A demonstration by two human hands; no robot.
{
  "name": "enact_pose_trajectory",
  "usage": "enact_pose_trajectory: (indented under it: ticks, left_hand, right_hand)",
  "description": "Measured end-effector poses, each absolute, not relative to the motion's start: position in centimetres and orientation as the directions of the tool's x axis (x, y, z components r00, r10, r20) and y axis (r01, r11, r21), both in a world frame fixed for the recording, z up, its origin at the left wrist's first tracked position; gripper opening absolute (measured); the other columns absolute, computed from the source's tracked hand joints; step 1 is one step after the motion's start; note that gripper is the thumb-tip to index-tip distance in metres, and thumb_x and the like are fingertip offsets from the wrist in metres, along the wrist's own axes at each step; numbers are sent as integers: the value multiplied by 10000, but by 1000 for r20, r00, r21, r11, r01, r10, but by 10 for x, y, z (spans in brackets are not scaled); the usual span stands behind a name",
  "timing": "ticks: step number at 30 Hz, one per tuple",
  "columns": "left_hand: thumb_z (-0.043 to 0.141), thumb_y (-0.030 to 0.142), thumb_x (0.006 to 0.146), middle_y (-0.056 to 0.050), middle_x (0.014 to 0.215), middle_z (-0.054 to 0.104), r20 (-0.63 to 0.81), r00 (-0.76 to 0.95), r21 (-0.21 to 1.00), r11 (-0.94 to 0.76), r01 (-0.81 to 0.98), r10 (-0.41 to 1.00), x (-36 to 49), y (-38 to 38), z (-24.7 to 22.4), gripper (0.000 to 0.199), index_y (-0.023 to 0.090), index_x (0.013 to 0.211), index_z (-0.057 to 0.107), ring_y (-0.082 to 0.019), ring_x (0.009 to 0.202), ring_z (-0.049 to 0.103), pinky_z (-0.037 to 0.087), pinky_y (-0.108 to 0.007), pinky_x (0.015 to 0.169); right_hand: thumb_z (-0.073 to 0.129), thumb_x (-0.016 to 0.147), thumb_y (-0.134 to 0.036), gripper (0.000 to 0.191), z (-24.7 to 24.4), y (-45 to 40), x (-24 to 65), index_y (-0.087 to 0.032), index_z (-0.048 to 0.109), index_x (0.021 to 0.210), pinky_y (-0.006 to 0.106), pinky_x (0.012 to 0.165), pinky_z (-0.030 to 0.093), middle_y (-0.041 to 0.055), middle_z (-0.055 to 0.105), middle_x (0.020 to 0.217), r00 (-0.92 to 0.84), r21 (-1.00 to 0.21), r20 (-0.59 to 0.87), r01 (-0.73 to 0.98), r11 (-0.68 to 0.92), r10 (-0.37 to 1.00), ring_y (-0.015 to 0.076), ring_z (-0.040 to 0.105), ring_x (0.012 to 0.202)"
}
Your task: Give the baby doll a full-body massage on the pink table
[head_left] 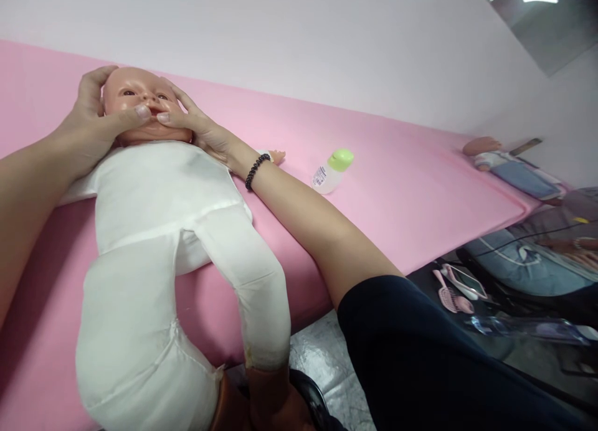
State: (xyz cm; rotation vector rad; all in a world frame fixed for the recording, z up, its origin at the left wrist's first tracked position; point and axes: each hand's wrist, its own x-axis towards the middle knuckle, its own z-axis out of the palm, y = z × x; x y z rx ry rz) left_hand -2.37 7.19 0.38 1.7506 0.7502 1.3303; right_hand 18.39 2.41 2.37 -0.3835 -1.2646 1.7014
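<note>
A baby doll (161, 194) with a white cloth body and a hard plastic head lies face up on a pink padded table (387, 188). My left hand (91, 119) cups one side of its head, the thumb stretched across the cheek to the mouth. From the other side my right hand (199, 123) clasps the head, its thumb by the mouth corner. My fingers behind the head are partly hidden. The doll's legs hang over the table's near edge. Beyond my right forearm stands a clear bottle (327, 177) with a green cap, leaning in view.
Another doll (509, 166) in blue and white lies at the table's far right end. Below it, a dark surface bears a pink hairbrush (447, 294), a mirror (467, 281) and a clear plastic bottle (527, 328). A person in jeans (518, 263) sits at the right.
</note>
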Motion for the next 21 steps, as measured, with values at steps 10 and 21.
enact_pose_trajectory:
  ticks: [10,21]
  left_hand:
    - [970,522,445,-67,1341,556,459,247,875,-482,39,853,-22,77,5,1146,268,1409,405,-339,1298,567,308,-702,1172]
    - [983,621,396,-77,1293,597,479,219,872,-489,-8,850,-19,70,7,1126,280,1344,482,-341,1240,602,321,-691,1168]
  right_hand:
    - [493,893,-376,293,25,23,186,-246,702,1052,377,1067,476,-76,740,1077,-510,-858,238,-508,-67,827,127,584,1299]
    - [708,807,-149,372,24,19,186,-322,660,1132,412,1078,483,-146,738,1001,-512,-849,290,-528,-30,809,117,687,1112]
